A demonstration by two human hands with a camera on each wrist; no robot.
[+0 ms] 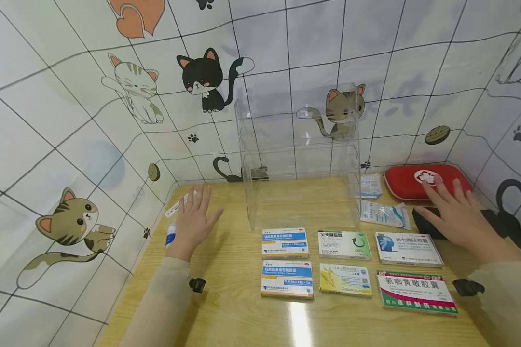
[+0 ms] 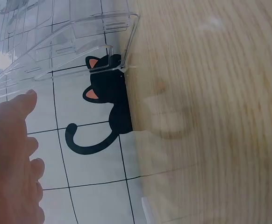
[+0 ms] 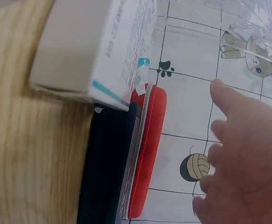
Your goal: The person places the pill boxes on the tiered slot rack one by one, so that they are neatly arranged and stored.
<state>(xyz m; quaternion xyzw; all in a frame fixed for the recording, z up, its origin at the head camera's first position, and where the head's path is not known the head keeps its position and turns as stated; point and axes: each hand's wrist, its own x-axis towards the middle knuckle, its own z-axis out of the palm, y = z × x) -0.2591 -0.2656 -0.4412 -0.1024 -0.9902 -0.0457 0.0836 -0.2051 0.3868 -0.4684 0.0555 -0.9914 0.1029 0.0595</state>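
Observation:
Both hands are held out with fingers spread, and nothing is in them. My left hand [image 1: 194,219] is over the left end of the table, overlapping a small white strip [image 1: 178,206] and near a white bottle with a blue label [image 1: 171,234]. On the right, my right hand [image 1: 458,219] overlaps a red zipped first-aid case [image 1: 401,182] and a black case [image 1: 425,224] in the head view. Between the hands lie medicine boxes in two rows: two blue-and-white boxes [image 1: 285,243], a green-and-white box [image 1: 344,245], a yellow box [image 1: 346,279], a white-and-blue box [image 1: 408,249] and a green-and-magenta box [image 1: 417,291].
A clear plastic tiered rack [image 1: 249,193] stands at the back middle of the wooden table [image 1: 226,308]. Beside its right side lie white packets [image 1: 384,214]. Cloth printed with cartoon cats [image 1: 269,43] closes off the back and sides.

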